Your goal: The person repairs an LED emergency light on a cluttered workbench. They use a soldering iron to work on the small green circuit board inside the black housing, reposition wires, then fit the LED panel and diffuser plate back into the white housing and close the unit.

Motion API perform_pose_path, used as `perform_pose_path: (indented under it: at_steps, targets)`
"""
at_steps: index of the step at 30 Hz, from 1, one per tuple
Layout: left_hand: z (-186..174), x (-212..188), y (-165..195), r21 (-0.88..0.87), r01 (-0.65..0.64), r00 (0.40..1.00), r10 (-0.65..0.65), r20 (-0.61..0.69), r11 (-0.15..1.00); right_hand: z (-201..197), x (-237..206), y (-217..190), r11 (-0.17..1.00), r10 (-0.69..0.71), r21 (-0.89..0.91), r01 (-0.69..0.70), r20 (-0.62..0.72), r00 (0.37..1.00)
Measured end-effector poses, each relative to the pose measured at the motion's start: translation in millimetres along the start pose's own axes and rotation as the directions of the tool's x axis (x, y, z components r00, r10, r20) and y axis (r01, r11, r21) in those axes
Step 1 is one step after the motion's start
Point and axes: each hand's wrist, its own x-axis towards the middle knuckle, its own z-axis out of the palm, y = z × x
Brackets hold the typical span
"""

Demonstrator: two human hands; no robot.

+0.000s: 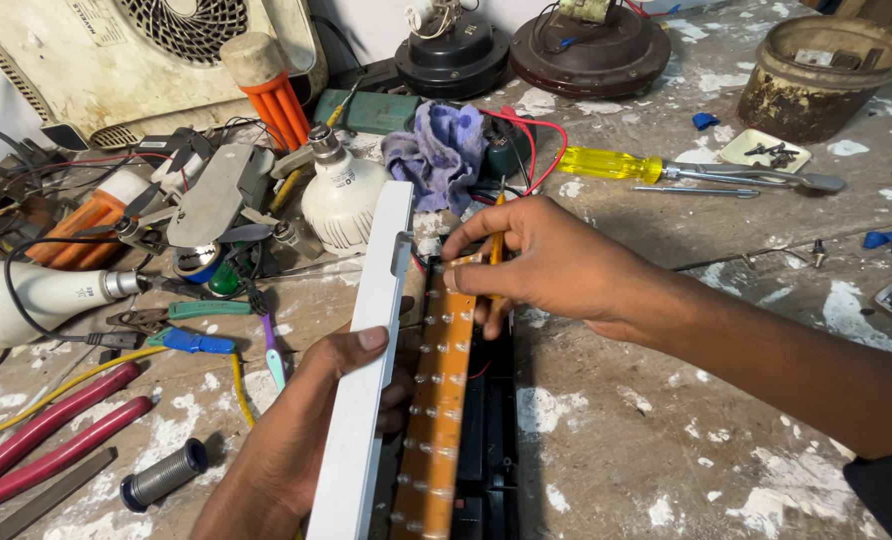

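The left hand [311,420] is gripping a long white plastic housing strip [366,370] that is standing on edge at about six o'clock in the view, thumb lying over its upper edge and fingers curled behind it. Just beside it, touching on the right, a long orange circuit strip dotted with small solder points [436,410] is lying over a black plastic base [491,440]. The right hand [546,265] is reaching in from three o'clock, its fingertips pinched together on the top end of the orange strip, near red and black wires [536,140].

All of this is resting on a worn grey counter [666,430] flecked with white paint patches. At ten o'clock a clutter of parts is piling up: a white bulb with a metal screw cap [341,195], a larger white bulb lying on its side [36,300], an orange ribbed bulb casing [271,90] and a beige fan casing with a round grille [136,55]. A crumpled purple cloth [441,150] is sitting at twelve o'clock. A yellow-handled screwdriver [616,165] is lying at one o'clock, with a rusty round metal bowl [816,75] further off at two. Red-handled pliers [41,435] are lying at eight o'clock.
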Motion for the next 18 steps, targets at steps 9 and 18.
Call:
perform_pose_path:
  at_steps: [9,18]
  targets:
    - [2,-8,8,0.026,0.066,0.984,-0.061,-0.165,0.997,4,11,-7,0.993,-0.014,0.114,0.014,-0.005,1.0]
    - [-5,-6,12,0.101,-0.178,0.984,0.179,0.004,0.979,6,18,-4,0.957,-0.064,0.286,0.049,0.041,0.997]
